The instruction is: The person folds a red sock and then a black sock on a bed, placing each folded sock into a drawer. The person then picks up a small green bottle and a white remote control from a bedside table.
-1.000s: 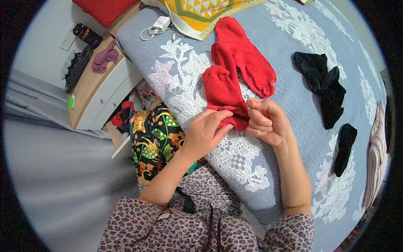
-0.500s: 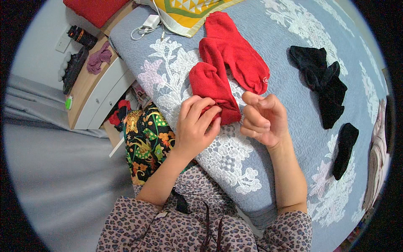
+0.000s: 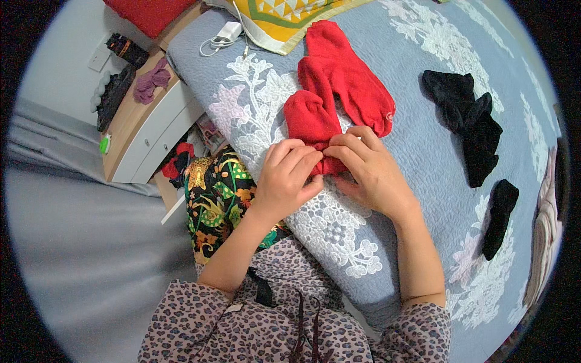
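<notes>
Two red socks lie on the bed in front of me. The nearer red sock (image 3: 310,118) has its lower end between my hands. My left hand (image 3: 284,181) grips that end from the left, fingers curled onto the fabric. From the right, my right hand (image 3: 369,172) pinches the same end, its fingertips close to those of the left. The gathered fabric is partly hidden under the fingers. The farther red sock (image 3: 357,78) stretches beyond it, up and to the right, untouched by either hand.
Black socks (image 3: 466,121) lie crumpled on the blue quilt (image 3: 417,157), with another black sock (image 3: 501,218) nearer. A white charger (image 3: 229,31) and a yellow patterned cloth (image 3: 272,27) lie at the far edge. A drawer cabinet (image 3: 154,142) stands left of the bed.
My right hand has come down and left from beside the red sock onto its lower end. My left hand stays on that end. The whole view has shifted slightly.
</notes>
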`<state>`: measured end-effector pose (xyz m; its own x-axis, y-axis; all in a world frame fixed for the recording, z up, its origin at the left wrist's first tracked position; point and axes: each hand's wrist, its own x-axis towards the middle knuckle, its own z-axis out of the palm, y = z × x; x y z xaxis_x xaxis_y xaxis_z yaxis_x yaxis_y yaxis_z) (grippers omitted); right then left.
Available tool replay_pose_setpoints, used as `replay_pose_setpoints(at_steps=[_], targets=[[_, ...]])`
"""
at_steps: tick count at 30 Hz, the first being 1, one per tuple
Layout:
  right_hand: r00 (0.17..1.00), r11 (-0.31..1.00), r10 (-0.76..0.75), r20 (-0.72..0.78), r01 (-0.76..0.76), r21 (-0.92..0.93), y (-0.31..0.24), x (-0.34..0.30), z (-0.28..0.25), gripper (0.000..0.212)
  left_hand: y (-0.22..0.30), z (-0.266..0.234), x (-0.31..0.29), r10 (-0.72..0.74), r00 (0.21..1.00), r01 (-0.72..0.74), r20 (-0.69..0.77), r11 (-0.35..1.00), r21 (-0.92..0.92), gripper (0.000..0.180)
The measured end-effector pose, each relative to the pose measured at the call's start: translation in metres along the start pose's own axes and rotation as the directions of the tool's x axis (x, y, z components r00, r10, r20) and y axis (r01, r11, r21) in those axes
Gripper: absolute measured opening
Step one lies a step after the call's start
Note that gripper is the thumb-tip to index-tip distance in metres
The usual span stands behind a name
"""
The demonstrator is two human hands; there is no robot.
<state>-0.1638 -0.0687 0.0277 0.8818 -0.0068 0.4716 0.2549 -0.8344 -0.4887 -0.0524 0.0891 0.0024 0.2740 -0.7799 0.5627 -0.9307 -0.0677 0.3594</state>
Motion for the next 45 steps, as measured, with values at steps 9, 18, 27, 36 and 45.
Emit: replay_pose_setpoints(at_steps=[9, 18, 27, 36, 45], targets=[[0.948, 0.933, 0.224, 0.225, -0.275, 0.23, 0.001, -0.007, -0.01, 0.029, -0.001, -0.021, -0.008, -0.177, 0.969, 0.219, 0.175, 0.941, -0.259, 0.031], [0.99, 0.98, 0.111, 0.086, -0.124, 0.157, 0.004, -0.007, 0.003, 0.022, -0.017, -0.026, 0.004, -0.371, 0.852, 0.505, 0.369, 0.766, -0.398, 0.015], [0.986, 0.945, 0.128, 0.108, -0.155, 0.288, 0.015, -0.006, 0.007, 0.021, -0.098, 0.025, 0.088, -0.328, 0.938, 0.22, -0.111, 0.813, -0.538, 0.031], [0.993, 0.989, 0.046, 0.106, -0.061, 0.135, 0.001, -0.004, 0.0, 0.02, -0.091, -0.009, 0.125, 0.062, 0.959, -0.072, 0.278, 0.997, 0.028, 0.031], [0.993, 0.969, -0.009, 0.115, 0.037, -0.246, -0.033, -0.004, 0.008, 0.018, -0.056, -0.026, 0.128, -0.059, 0.985, 0.151, 0.164, 0.758, -0.635, 0.009]])
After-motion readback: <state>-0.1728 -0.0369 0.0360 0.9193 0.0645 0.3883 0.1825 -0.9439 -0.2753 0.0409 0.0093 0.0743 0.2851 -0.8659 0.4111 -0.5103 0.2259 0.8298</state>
